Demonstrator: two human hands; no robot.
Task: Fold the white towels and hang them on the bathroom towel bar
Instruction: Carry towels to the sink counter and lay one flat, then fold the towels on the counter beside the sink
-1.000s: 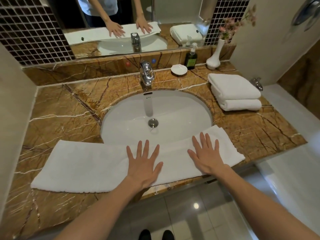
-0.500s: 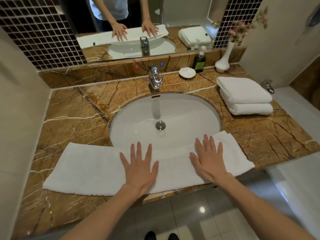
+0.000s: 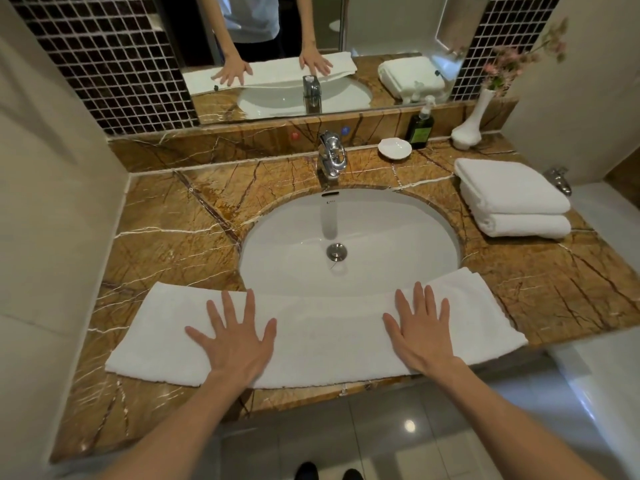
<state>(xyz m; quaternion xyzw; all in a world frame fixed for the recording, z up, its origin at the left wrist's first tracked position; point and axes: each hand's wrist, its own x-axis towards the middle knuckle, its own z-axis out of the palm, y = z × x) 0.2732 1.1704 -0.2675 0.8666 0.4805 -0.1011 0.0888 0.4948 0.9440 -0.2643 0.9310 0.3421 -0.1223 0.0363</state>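
Beside the white oval sink (image 3: 381, 230), my left hand (image 3: 235, 344) and right hand (image 3: 420, 336) press spread flat on the long white towel (image 3: 325, 344); reckon its overhanging middle might slump in.

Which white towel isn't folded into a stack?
The long towel under the left hand and right hand, in front of the sink; the folded towels sit stacked apart.

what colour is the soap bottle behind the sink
Dark green, with a lighter green label and a clear pump: the soap bottle, seen in the head view.
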